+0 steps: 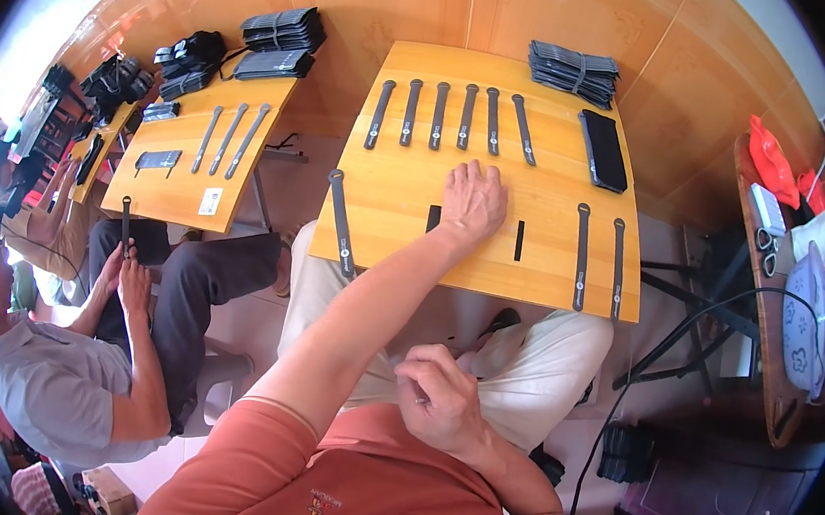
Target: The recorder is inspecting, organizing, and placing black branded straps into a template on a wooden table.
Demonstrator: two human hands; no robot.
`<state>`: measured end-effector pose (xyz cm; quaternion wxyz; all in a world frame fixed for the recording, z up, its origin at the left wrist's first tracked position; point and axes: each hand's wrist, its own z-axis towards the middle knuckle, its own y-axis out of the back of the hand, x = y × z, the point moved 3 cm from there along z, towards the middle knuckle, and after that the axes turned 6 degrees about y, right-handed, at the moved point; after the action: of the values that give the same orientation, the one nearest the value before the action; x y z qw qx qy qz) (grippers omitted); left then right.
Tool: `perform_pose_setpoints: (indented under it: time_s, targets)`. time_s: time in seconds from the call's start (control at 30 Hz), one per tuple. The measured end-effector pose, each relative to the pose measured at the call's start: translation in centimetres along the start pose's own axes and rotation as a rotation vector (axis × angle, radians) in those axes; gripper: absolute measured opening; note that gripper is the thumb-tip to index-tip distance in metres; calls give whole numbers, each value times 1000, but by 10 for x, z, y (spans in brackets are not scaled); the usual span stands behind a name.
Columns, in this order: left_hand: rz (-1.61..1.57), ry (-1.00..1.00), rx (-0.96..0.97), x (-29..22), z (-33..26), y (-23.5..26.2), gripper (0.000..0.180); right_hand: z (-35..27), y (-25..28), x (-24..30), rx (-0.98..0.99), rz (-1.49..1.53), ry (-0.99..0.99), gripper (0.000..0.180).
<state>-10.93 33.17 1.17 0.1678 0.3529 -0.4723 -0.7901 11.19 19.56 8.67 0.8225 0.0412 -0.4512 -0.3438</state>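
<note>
Yellow wooden bench (389, 246): six grey straps (438, 118) lie in a far row. The left hand (476, 199) rests palm-down near two black strips (519, 240); the right hand (439, 397) curls above the lap. Cannot tell whether either grips anything.

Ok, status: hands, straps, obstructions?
Left hand over table, between black strips; right hand curled above lap. Six grey straps beyond. Left forearm crosses table edge.

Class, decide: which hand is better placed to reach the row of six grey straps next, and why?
Probably the left hand: it is at the table, close to the grey straps, while the right hand is farther back, off the table.
</note>
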Motion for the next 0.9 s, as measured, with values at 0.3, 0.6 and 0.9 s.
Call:
perform_pose_setpoints:
  time_s: [0.3,0.6,0.9]
  targets:
    - [72,6,39,17,0,-2,36,-3,-5,-3,30,56,16,20]
    - [14,92,249,12,19,-2,29,-13,41,-6,-109,-88,-149,17]
    - [-594,-206,-19,-44,-25,62,20,-188,120,-22,659,-330,-897,27]
